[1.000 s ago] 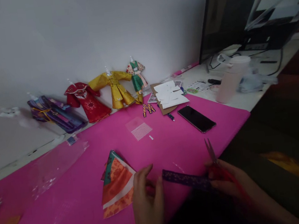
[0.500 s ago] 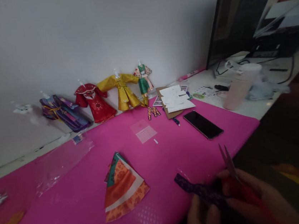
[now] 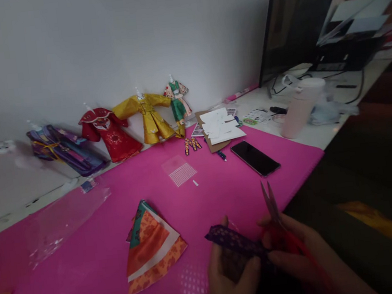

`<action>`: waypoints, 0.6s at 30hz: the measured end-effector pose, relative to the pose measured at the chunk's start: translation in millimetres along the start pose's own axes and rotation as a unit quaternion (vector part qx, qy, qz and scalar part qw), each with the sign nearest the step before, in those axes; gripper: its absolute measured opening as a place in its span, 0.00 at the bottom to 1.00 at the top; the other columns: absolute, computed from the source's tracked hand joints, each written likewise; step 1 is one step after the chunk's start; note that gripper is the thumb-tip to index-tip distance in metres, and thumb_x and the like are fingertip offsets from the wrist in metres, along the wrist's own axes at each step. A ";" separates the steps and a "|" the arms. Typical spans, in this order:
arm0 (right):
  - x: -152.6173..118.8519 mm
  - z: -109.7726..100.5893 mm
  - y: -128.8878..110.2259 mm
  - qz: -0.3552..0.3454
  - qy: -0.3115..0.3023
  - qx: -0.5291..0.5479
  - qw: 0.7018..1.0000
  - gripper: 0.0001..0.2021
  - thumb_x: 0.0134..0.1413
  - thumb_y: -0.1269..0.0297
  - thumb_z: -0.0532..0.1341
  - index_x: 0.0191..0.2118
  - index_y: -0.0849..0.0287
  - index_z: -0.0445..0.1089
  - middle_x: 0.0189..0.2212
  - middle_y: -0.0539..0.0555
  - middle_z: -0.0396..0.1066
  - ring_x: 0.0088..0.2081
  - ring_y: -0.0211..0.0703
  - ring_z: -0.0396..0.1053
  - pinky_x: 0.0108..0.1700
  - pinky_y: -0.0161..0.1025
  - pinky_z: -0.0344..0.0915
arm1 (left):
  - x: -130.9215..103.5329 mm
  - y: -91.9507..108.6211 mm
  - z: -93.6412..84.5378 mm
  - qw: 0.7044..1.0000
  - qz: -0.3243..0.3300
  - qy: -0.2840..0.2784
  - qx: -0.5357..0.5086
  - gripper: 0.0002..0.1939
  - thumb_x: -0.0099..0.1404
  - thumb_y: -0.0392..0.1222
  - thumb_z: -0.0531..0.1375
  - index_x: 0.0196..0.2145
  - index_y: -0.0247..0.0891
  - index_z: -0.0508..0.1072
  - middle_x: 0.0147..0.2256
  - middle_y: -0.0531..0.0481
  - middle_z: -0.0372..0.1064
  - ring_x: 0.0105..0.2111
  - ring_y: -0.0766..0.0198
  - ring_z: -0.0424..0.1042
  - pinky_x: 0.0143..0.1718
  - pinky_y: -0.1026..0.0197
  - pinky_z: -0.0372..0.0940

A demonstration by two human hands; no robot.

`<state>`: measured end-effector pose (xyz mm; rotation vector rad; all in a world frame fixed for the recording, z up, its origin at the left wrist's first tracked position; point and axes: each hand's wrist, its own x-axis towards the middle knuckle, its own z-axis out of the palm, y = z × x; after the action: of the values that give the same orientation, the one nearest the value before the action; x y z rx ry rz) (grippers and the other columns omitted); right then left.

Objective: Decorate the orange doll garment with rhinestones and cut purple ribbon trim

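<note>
Near the table's front edge my left hand (image 3: 233,272) grips a dark purple patterned piece of fabric (image 3: 235,241), thumb in front and fingers behind. My right hand (image 3: 299,244) is closed round red-handled scissors (image 3: 272,206), whose blades point away from me, slightly parted. Its fingertips also meet the fabric's right end, where shadow hides the exact grip. To the left of my hands, a folded fan-shaped cloth piece (image 3: 154,248) in orange, white and green lies flat on the pink mat (image 3: 99,266).
Small doll garments lean along the wall: purple (image 3: 65,150), red (image 3: 111,133), yellow (image 3: 150,117) and green (image 3: 177,99). A black phone (image 3: 255,157), white papers (image 3: 220,124), a dotted sheet (image 3: 182,174) and a clear plastic bag (image 3: 66,223) lie around. A pink tumbler (image 3: 303,106) stands beyond.
My view has swung a little to the right. Both hands have come higher into view; the fabric now shows a wider face, and the scissors stand more upright.
</note>
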<state>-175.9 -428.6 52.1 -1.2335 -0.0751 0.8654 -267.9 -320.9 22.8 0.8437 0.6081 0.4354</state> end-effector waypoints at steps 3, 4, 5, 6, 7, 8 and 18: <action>3.8 0.5 4.2 -0.016 -0.011 0.017 1.000 0.21 0.34 0.66 0.75 0.40 0.55 0.73 0.25 0.45 0.70 0.26 0.36 0.65 0.28 0.33 0.60 | -1.4 4.6 2.0 1.000 -0.008 0.016 -0.005 0.50 0.47 0.37 0.74 0.65 0.40 0.57 0.40 0.42 0.78 0.37 0.57 0.77 0.39 0.60 0.70; 5.2 -0.2 6.8 -0.012 -0.016 0.020 1.000 0.21 0.34 0.66 0.75 0.39 0.55 0.73 0.25 0.45 0.70 0.25 0.36 0.65 0.27 0.32 0.59 | -1.8 5.2 2.6 1.000 -0.012 0.019 -0.008 0.51 0.47 0.37 0.74 0.65 0.40 0.56 0.39 0.43 0.78 0.37 0.58 0.76 0.39 0.61 0.70; 6.4 -1.2 9.9 -0.005 -0.017 0.027 0.999 0.21 0.33 0.66 0.75 0.39 0.55 0.73 0.24 0.45 0.70 0.25 0.35 0.65 0.27 0.32 0.59 | -2.2 5.8 3.3 1.000 -0.015 0.020 -0.008 0.53 0.46 0.37 0.74 0.66 0.40 0.55 0.39 0.43 0.79 0.36 0.58 0.76 0.38 0.62 0.70; 7.4 -2.4 13.1 0.003 -0.020 0.031 0.999 0.21 0.33 0.66 0.76 0.39 0.55 0.73 0.25 0.45 0.70 0.25 0.35 0.65 0.27 0.32 0.59 | -2.6 6.3 4.1 1.000 -0.017 0.022 -0.006 0.53 0.46 0.37 0.74 0.66 0.40 0.54 0.39 0.43 0.79 0.36 0.59 0.76 0.38 0.62 0.70; 7.9 -3.7 16.0 0.005 -0.021 0.032 0.999 0.22 0.34 0.65 0.75 0.39 0.54 0.73 0.25 0.45 0.70 0.25 0.36 0.65 0.27 0.32 0.59 | -3.1 7.0 5.0 0.999 -0.019 0.026 -0.002 0.54 0.45 0.37 0.74 0.66 0.40 0.55 0.39 0.44 0.79 0.36 0.59 0.76 0.38 0.62 0.70; 8.0 -4.9 18.3 0.001 -0.024 0.026 0.999 0.22 0.35 0.65 0.75 0.40 0.54 0.73 0.26 0.45 0.70 0.26 0.36 0.65 0.27 0.32 0.59 | -3.7 8.0 6.1 0.999 -0.019 0.032 0.003 0.53 0.45 0.37 0.74 0.65 0.41 0.55 0.38 0.44 0.79 0.36 0.58 0.77 0.38 0.62 0.70; -14.6 -26.1 7.3 -0.012 -0.183 -0.095 0.978 0.28 0.47 0.35 0.63 0.46 0.51 0.74 0.29 0.52 0.71 0.30 0.44 0.66 0.33 0.39 0.64 | -3.1 27.1 6.0 1.000 0.002 0.024 0.000 0.53 0.45 0.34 0.74 0.65 0.44 0.56 0.37 0.45 0.78 0.38 0.54 0.77 0.40 0.58 0.71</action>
<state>-177.1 -457.6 42.0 -1.2341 -0.4770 1.0747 -269.6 -310.0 48.5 0.8363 0.6507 0.4597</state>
